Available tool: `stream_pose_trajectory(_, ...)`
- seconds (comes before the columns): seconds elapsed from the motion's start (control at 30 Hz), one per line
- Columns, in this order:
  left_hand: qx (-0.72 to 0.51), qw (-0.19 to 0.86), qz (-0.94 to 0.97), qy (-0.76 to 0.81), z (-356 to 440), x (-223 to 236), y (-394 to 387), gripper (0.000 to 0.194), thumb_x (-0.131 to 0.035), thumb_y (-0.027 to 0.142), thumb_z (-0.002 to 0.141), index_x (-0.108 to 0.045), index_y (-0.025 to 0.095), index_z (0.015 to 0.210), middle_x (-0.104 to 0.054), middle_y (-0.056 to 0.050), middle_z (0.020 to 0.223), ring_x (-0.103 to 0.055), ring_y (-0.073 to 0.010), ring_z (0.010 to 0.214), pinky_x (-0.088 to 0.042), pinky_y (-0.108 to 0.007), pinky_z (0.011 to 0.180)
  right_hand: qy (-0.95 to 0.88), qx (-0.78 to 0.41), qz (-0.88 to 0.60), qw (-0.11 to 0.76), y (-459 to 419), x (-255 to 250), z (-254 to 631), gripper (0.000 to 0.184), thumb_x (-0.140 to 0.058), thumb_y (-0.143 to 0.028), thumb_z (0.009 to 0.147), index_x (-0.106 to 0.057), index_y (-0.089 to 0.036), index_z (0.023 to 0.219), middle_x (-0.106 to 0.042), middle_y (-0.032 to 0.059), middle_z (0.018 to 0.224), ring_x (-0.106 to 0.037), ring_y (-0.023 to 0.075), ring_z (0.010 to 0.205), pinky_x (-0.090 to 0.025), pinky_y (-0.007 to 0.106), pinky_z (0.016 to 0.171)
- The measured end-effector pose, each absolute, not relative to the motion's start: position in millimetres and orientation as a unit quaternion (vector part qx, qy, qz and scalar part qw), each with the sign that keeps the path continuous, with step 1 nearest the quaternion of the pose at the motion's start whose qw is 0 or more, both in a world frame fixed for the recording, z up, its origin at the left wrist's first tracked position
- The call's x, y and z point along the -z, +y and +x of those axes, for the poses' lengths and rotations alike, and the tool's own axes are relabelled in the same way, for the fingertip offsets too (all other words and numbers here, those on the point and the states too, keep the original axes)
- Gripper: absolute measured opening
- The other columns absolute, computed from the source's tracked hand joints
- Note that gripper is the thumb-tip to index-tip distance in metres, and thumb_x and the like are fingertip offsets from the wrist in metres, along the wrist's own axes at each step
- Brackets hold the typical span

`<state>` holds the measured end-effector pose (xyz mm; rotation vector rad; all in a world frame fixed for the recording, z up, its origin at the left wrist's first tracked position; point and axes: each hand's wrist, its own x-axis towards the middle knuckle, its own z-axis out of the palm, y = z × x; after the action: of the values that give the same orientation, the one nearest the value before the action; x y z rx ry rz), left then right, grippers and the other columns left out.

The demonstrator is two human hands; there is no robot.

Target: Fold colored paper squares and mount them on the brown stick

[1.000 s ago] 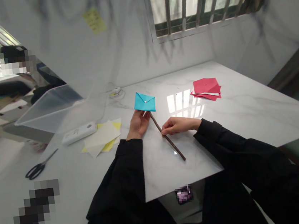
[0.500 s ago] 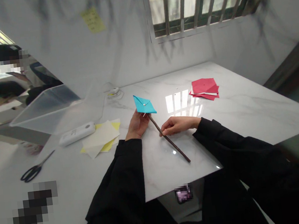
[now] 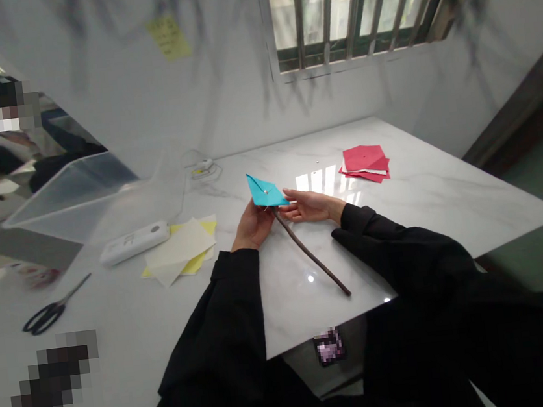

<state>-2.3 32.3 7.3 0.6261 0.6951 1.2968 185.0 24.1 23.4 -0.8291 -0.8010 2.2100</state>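
Note:
A folded blue paper piece (image 3: 265,191) with a small silver pin sits at the top end of a thin brown stick (image 3: 313,255). My left hand (image 3: 253,225) is closed on the stick's top end, just under the blue paper. My right hand (image 3: 308,204) reaches in from the right, its fingers touching the blue paper's right corner. The stick slants down to the right, with its lower end near the table's front edge.
On the white marble table (image 3: 428,199) lie red paper sheets (image 3: 365,162) at the back right, yellow and cream sheets (image 3: 182,249), a white remote-like device (image 3: 131,243), black scissors (image 3: 49,312) and a clear plastic box (image 3: 84,192). Another person sits far left.
My right hand has left the middle of the stick and moved up to the blue paper's right corner. The blue paper has tilted flatter. My left hand stays at the stick's top.

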Motion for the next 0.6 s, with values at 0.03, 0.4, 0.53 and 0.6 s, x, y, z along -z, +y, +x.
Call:
stream_pose_trajectory(0.03, -0.583, 0.698, 0.28, 0.307, -3, -7, 33, 0.013, -0.071, 0.024, 0.093, -0.077, 0.017, 0.102, -0.073, -0.003, 0.08, -0.065, -0.0165, 0.074, -0.053, -0.028, 0.075, -0.307, -0.84, -0.315, 0.319, 26, -23, 183, 0.03, -0.049, -0.037, 0.112, -0.065, -0.015, 0.1, -0.074, 0.0065, 0.091, -0.073, 0.013, 0.078, -0.061, 0.022, 0.069)
stream_pose_trajectory(0.4, -0.537, 0.725, 0.316, 0.293, 4, -2, 30, 0.016, -0.064, 0.025, 0.097, -0.074, 0.016, 0.089, -0.077, -0.006, 0.091, -0.072, -0.0214, 0.097, -0.057, -0.033, 0.093, -0.337, -0.783, -0.302, 0.428, 17, -11, 175, 0.007, -0.068, -0.013, 0.098, -0.07, -0.016, 0.092, -0.075, 0.0032, 0.086, -0.071, 0.0115, 0.076, -0.06, 0.019, 0.07)
stream_pose_trajectory(0.53, -0.538, 0.727, 0.301, 0.303, 3, -3, 29, 0.016, -0.064, 0.023, 0.097, -0.073, 0.017, 0.086, -0.075, -0.005, 0.085, -0.071, -0.0188, 0.087, -0.057, -0.032, 0.091, -0.329, -0.779, -0.309, 0.435, 16, -12, 175, 0.014, -0.064, -0.011, 0.1, -0.071, -0.015, 0.089, -0.074, 0.0039, 0.082, -0.069, 0.0109, 0.073, -0.059, 0.018, 0.067)
stream_pose_trajectory(0.6, -0.54, 0.727, 0.291, 0.308, 3, -4, 29, 0.015, -0.064, 0.021, 0.097, -0.073, 0.016, 0.086, -0.074, -0.003, 0.082, -0.069, -0.0168, 0.08, -0.056, -0.031, 0.09, -0.327, -0.778, -0.309, 0.437, 16, -12, 175, 0.017, -0.061, -0.011, 0.101, -0.071, -0.014, 0.087, -0.074, 0.0045, 0.081, -0.069, 0.0109, 0.072, -0.059, 0.018, 0.066)
